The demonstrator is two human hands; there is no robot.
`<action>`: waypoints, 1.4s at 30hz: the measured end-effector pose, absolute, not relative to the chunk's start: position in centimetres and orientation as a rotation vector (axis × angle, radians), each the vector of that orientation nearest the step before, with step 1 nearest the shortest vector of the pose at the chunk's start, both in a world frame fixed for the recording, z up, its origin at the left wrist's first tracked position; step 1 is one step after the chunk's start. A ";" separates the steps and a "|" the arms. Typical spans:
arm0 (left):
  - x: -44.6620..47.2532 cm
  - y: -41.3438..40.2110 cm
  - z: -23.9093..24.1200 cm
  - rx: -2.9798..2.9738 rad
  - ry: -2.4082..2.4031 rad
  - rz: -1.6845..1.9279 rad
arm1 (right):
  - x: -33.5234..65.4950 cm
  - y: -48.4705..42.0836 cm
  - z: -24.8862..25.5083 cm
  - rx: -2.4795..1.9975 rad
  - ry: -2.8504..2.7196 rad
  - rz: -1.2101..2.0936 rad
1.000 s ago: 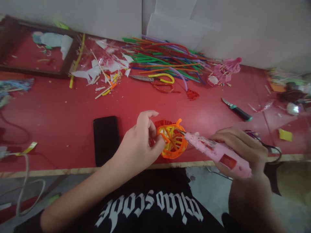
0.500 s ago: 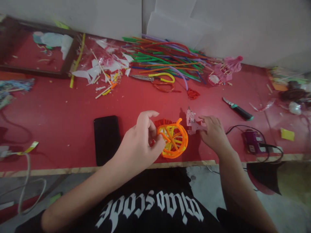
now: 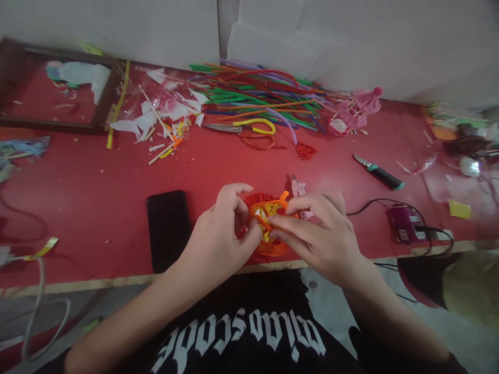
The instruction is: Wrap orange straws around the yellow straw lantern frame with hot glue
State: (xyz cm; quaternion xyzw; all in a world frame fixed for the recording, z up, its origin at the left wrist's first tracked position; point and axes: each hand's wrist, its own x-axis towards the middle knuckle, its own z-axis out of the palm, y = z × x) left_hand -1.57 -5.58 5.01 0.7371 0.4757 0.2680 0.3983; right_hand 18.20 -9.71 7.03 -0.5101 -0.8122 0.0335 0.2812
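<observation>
An orange and yellow straw ball [image 3: 268,212] sits over a red pleated piece at the near edge of the red table [image 3: 97,208]. My left hand [image 3: 222,236] pinches the ball's left side with closed fingers. My right hand [image 3: 319,236] lies over its right side, fingertips pressing on a strip inside it. The pink glue gun [image 3: 298,189] stands on the table just behind my right hand, with no hand on it.
A black phone [image 3: 168,228] lies left of my left hand. Farther back are yellow-handled scissors [image 3: 249,126], a heap of coloured straws [image 3: 265,96], paper scraps [image 3: 156,117] and a pink paper piece [image 3: 354,111]. A small knife [image 3: 380,172] and a purple plug box [image 3: 405,226] sit to the right.
My right hand set the pink glue gun down on the table behind the ball, let go of it, then came back onto the ball. My left hand kept its grip.
</observation>
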 end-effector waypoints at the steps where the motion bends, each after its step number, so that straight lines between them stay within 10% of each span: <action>1: -1.6 -5.6 5.0 1.868 1.205 0.683 | 18.2 -9.6 6.9 -1.367 -2.168 0.089; 42: -1.2 -6.0 5.6 1.982 1.200 0.817 | 14.7 -8.7 6.8 -1.608 -1.943 -0.183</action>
